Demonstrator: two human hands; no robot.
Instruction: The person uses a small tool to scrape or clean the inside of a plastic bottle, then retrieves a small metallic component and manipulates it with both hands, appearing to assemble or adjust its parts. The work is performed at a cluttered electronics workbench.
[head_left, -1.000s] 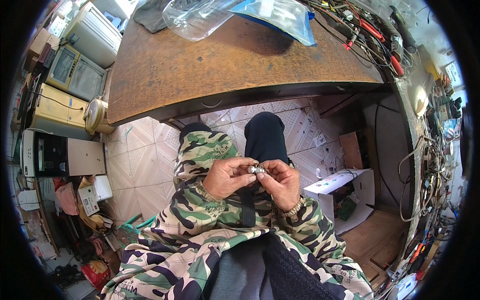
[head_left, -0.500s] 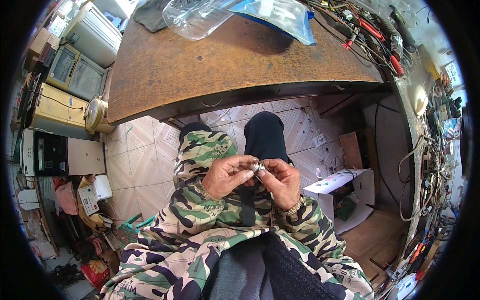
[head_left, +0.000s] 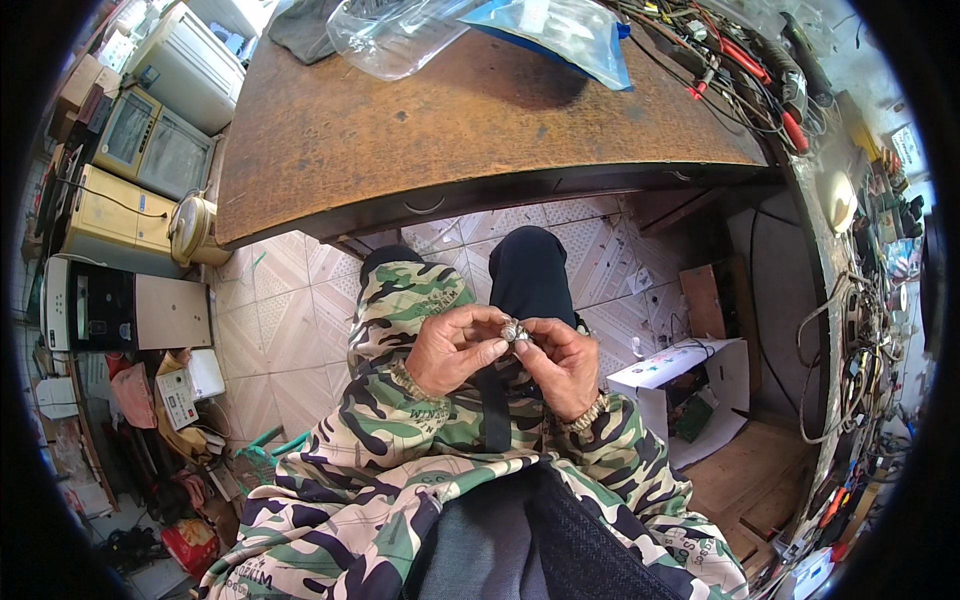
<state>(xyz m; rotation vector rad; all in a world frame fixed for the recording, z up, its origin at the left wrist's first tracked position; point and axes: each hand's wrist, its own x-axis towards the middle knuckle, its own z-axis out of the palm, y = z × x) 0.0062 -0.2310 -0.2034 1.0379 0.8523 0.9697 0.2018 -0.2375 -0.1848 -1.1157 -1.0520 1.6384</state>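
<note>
Over my lap, both hands meet around a small silvery metal part (head_left: pixel 511 331), rounded in shape; its exact kind is too small to make out. My left hand (head_left: pixel 453 350) pinches it from the left between thumb and fingers. From the right, my right hand (head_left: pixel 563 366) grips its other side, thumb and forefinger closed. The fingertips cover much of the part. Camouflage sleeves reach to both wrists.
Ahead stands a worn brown wooden desk (head_left: pixel 430 130) with a clear plastic container (head_left: pixel 392 40) and a blue-edged plastic bag (head_left: pixel 560 35). Tools and cables (head_left: pixel 745 60) crowd its right corner. A white box (head_left: pixel 655 385) lies at right; appliances (head_left: pixel 150 215) line the left.
My fingers have shifted slightly around the small metal part, and more of its rounded face shows. Both hands remain in nearly the same place.
</note>
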